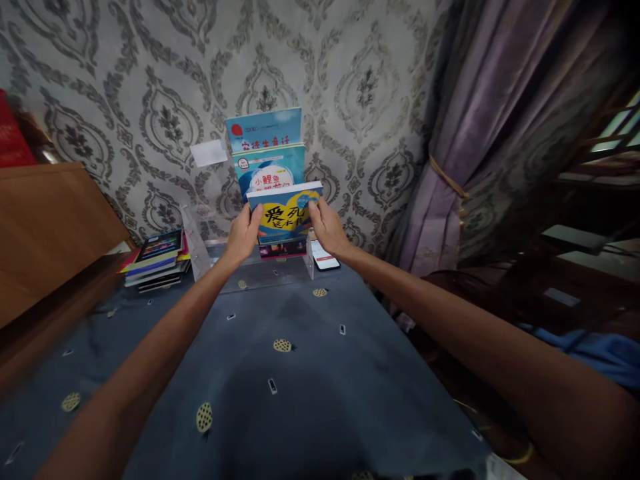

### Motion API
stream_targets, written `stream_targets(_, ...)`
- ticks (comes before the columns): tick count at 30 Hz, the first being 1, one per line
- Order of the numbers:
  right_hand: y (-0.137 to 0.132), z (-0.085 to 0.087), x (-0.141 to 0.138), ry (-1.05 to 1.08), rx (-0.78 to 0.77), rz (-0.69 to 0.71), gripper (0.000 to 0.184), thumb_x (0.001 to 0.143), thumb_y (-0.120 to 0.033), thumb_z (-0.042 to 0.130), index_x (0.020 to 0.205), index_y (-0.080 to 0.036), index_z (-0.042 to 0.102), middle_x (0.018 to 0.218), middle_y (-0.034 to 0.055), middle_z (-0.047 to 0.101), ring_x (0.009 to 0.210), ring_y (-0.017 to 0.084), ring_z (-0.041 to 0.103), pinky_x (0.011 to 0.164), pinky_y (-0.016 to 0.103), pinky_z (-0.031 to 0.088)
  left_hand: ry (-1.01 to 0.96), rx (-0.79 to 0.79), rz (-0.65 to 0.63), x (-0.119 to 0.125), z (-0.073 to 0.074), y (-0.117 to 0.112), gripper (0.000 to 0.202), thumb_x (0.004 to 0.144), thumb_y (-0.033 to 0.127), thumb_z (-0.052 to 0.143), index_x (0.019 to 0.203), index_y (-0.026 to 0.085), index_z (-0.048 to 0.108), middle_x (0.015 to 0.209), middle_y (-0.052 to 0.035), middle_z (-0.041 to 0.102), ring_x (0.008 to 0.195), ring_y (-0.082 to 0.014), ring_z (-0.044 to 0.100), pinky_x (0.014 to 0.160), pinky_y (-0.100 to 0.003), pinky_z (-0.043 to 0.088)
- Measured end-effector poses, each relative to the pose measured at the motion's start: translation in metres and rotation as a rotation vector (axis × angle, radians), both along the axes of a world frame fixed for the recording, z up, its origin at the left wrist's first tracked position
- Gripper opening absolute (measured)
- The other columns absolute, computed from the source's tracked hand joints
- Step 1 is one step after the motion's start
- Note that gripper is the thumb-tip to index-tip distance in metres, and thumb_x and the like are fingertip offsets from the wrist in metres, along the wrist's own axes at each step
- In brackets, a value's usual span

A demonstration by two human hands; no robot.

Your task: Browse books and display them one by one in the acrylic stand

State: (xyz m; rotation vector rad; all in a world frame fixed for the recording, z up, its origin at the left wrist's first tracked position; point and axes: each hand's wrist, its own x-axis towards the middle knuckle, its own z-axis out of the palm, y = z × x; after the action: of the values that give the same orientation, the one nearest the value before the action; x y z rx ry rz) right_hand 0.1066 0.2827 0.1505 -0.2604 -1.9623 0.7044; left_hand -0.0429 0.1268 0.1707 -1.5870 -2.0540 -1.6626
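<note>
Both hands grip a blue and yellow book (286, 215) by its two side edges, cover toward me. My left hand (245, 232) is closed on its left edge, thumb on the cover. On the opposite edge, my right hand (326, 225) holds it the same way. The book is above a clear acrylic book rack (250, 272). Behind it stand a teal book (270, 163) and a taller light-blue book (265, 127), whose lower parts are hidden. A dark, pinkish item (283, 249) shows low in the rack, just under the held book.
Left of the rack lies a stack of books (157, 260) beside a wooden panel (55, 227). A phone (324, 256) with a lit screen lies right of the rack. The table has a dark blue pineapple-patterned cloth (310, 400). A purple curtain (430, 200) hangs at the right.
</note>
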Motion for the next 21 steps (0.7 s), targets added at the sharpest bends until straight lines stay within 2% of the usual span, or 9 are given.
stream_targets(4,0.005,0.001,-0.005,-0.042,-0.101,0.033,0.054,0.096,-0.072,0.026,0.095,-0.024,0.05,0.084,0.0044,0.058,0.07,0.02,0.065,0.065,0.035,0.053,0.024,-0.029,0.041,-0.002,0.003,0.008,0.044,0.101,0.057,0.034,0.123,0.024,0.052,0.107,-0.009,0.069,0.067,-0.0157,0.069,0.052,-0.023,0.052)
stream_targets(7,0.011,0.004,-0.01,-0.083,-0.131,0.017,0.054,0.096,-0.07,0.028,0.094,-0.022,0.053,0.088,0.0066,0.059,0.072,0.021,0.066,0.064,0.034,0.053,0.088,-0.054,0.132,-0.006,0.006,0.015,0.039,0.102,0.051,0.035,0.115,0.02,0.054,0.103,-0.0104,0.069,0.07,-0.0175,0.069,0.056,-0.025,0.053)
stream_targets(9,0.015,0.007,-0.014,-0.113,-0.095,-0.04,0.053,0.099,-0.064,0.027,0.093,-0.02,0.055,0.091,0.0093,0.061,0.079,0.023,0.067,0.068,0.034,0.053,0.169,-0.085,0.217,-0.009,0.008,0.019,0.035,0.102,0.047,0.037,0.109,0.018,0.055,0.101,-0.0118,0.069,0.079,-0.0218,0.071,0.066,-0.03,0.055)
stream_targets(13,0.013,0.01,-0.021,-0.247,0.024,-0.213,0.045,0.103,-0.042,0.027,0.091,-0.015,0.06,0.097,0.0162,0.067,0.1,0.029,0.065,0.084,0.037,0.05,0.328,-0.163,0.39,-0.014,0.011,0.021,0.024,0.101,0.038,0.042,0.109,0.017,0.052,0.103,-0.015,0.07,0.101,-0.0293,0.068,0.086,-0.038,0.052)
stream_targets(17,0.003,0.006,-0.023,-0.401,0.046,-0.343,0.035,0.101,-0.032,0.033,0.102,-0.012,0.062,0.104,0.0186,0.07,0.103,0.031,0.065,0.089,0.038,0.047,0.333,-0.26,0.48,-0.013,0.007,0.016,0.027,0.101,0.038,0.043,0.116,0.017,0.046,0.103,-0.0186,0.071,0.103,-0.0329,0.068,0.087,-0.042,0.051)
stream_targets(21,-0.002,0.0,-0.021,-0.446,0.016,-0.36,0.034,0.098,-0.029,0.034,0.112,-0.013,0.061,0.108,0.018,0.071,0.1,0.031,0.066,0.085,0.038,0.047,0.355,-0.39,0.493,-0.009,0.003,0.012,0.029,0.102,0.039,0.038,0.119,0.015,0.043,0.103,-0.0205,0.071,0.101,-0.0346,0.069,0.085,-0.043,0.051)
